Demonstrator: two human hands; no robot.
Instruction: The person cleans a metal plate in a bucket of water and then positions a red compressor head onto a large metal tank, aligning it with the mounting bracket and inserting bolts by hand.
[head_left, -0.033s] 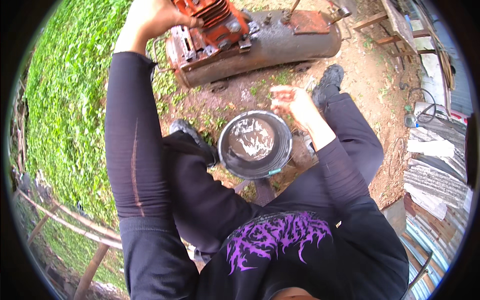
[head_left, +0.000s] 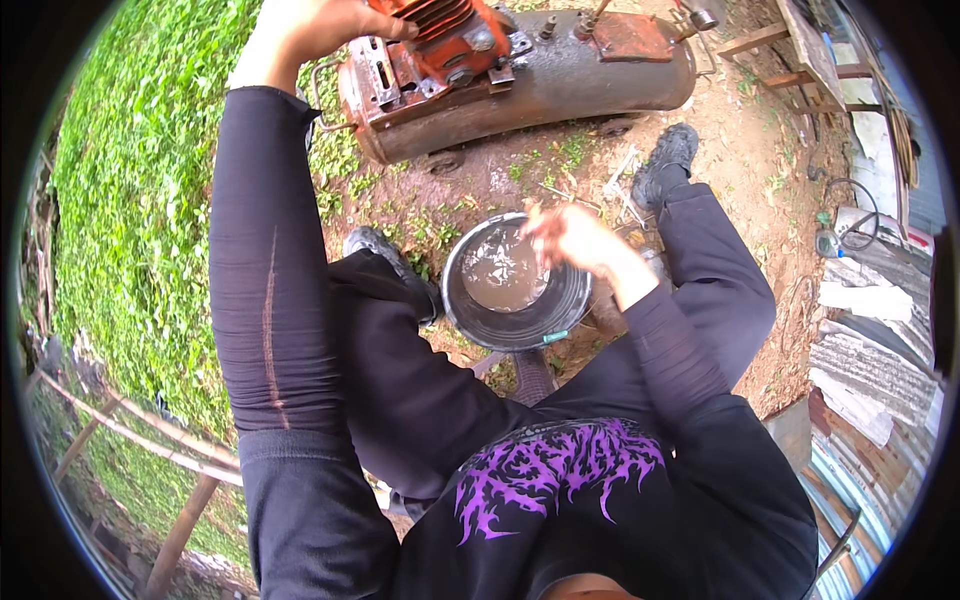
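My left hand [head_left: 305, 30] lies at the orange finned compressor pump [head_left: 450, 40], thumb against its cooling fins. Its other fingers run out of view at the top edge. The pump is mounted on a rusty, dark cylindrical tank [head_left: 560, 85] lying on its side. Between my legs stands a black bucket [head_left: 520, 330] of murky brown water [head_left: 497, 280] with whitish foam. Over the bucket's far right rim hangs my right hand [head_left: 580, 240], wet, fingers pointing down and left. Motion smears those fingers, so whether they pinch anything cannot be made out.
Grass [head_left: 150, 200] covers the left side, with a bamboo rail [head_left: 190, 460] at lower left. Tools [head_left: 622, 185] lie on the dirt near my right shoe [head_left: 668, 165]. At right are a wooden stand [head_left: 790, 60], a hose loop [head_left: 855, 210] and corrugated sheets [head_left: 860, 360].
My right hand has moved left and down, from beyond the bucket's rim to above its opening. The left hand keeps its place at the pump. The view has shifted slightly.
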